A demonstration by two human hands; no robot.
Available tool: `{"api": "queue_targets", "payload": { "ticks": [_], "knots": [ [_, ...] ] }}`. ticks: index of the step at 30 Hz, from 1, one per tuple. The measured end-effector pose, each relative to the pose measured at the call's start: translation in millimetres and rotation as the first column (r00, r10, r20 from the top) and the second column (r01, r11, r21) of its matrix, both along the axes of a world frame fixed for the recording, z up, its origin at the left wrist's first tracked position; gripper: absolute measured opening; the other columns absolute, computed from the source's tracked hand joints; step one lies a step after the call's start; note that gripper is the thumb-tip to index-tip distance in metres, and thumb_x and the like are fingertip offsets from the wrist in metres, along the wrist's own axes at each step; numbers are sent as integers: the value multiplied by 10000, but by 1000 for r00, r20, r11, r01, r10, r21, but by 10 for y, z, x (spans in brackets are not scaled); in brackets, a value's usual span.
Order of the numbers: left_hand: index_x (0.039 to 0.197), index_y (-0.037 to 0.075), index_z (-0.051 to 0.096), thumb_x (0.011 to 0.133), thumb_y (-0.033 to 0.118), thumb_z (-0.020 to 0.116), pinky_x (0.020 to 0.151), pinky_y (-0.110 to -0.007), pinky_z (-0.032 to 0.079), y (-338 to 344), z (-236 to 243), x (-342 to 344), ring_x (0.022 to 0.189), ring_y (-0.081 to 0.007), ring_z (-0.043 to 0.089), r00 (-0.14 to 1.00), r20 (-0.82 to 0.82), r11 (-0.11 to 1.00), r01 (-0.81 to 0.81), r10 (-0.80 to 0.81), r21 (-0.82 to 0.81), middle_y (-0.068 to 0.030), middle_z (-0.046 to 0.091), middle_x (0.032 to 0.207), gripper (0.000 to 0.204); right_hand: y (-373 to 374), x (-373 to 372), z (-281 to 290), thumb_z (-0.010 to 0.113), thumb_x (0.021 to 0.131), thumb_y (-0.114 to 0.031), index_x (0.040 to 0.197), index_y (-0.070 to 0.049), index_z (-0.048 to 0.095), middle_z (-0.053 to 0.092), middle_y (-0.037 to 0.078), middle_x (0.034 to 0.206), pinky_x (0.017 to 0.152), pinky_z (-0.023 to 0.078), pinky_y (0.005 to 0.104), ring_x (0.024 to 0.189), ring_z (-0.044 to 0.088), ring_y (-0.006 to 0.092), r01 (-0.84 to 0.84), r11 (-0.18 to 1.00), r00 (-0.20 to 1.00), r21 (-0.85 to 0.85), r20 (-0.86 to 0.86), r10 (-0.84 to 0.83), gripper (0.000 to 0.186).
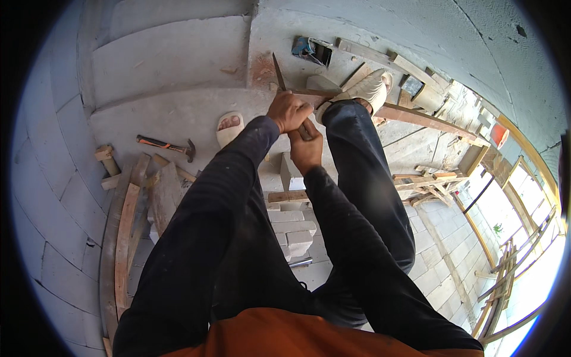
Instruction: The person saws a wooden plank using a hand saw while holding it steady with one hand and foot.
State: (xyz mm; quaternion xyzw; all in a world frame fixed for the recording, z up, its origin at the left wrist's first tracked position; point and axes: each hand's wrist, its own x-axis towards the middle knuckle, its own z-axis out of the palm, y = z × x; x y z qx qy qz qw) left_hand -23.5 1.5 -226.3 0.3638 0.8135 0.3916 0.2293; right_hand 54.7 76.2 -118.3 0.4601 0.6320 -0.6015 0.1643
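Both my hands are closed around a long, narrow tool that looks like a hand saw point(278, 72). Its dark blade points away from me, past the end of a reddish wooden plank point(410, 116). My left hand point(288, 112) is wrapped round it nearer the blade. Just behind, my right hand point(306, 150) grips the wooden handle. My right foot, in a cream slipper point(366, 92), presses on the plank. The other slipper point(229, 128) stands on the concrete floor to the left. Reddish sawdust point(262, 68) lies beside the blade.
A claw hammer point(166, 146) lies on the floor at left, near long timbers point(126, 238). White blocks point(294, 232) are stacked beneath me. Boards and scrap wood point(431, 184) lie at right. A torn blue packet point(309, 47) is by the far wall.
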Motion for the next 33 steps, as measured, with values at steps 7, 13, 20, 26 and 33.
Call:
{"api": "queue_targets", "payload": {
  "ticks": [7,13,20,26,33],
  "knots": [
    [704,106,707,962,303,581,1161,-530,321,-162,1728,1209,897,-284,654,828,549,959,-236,115,156,-108,660,729,348,-159,1148,1812,637,992,15,1370,68,609,730,130,1230,993,523,308,1159,654,145,-45,999,998,11,48,45,383],
    [703,105,685,933,257,600,1009,-497,457,-24,661,683,821,-325,676,954,229,953,-239,195,184,-117,678,731,288,-74,728,635,673,985,-10,1316,41,655,730,91,1218,952,528,291,1105,651,119,-75,995,995,59,-58,78,336],
    [720,108,711,929,280,607,913,-474,505,-111,744,818,724,-355,661,948,299,959,-177,106,223,-130,684,740,289,-123,895,783,677,978,-38,1320,61,655,748,141,1179,963,525,317,1118,670,160,-1,998,1000,56,-23,2,356],
    [731,90,718,989,297,571,1144,-508,353,-204,1656,1206,908,-276,667,840,501,939,-315,209,137,-90,674,748,362,-261,1093,1683,633,996,-6,1408,44,620,754,135,1194,992,519,302,1163,682,161,-57,995,998,79,38,54,415],
    [870,84,746,1005,292,553,1164,-469,373,-86,184,434,1007,-299,698,948,305,986,-41,89,-160,-111,745,851,314,-14,324,137,678,973,-23,1348,46,652,749,113,1200,964,521,303,1104,677,150,-5,993,997,-116,-72,-3,383]
  ]
}}
